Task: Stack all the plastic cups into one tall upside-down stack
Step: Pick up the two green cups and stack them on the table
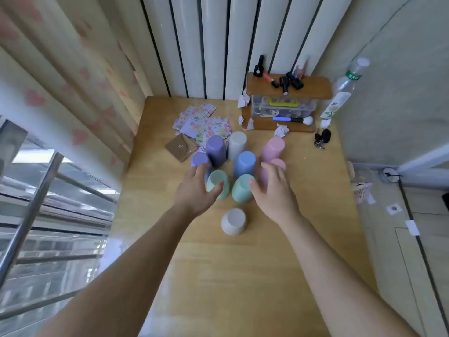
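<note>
Both hands spread, empty: left hand (194, 188) over left green cup (218, 184), right hand (274, 188) beside right green cup (243, 188). Risk: cups crowded mid-desk (243, 276); a brush could topple neighbours.

There is one view only, from a wide-angle camera worn on the person's head, looking forward and steeply down onto the tabletop (279, 251). It sits close above both outstretched forearms, which reach in from the bottom edge. The lens bends the scene: curtain at left, wall panels ahead, floor at right. No second view shares anything.
</note>
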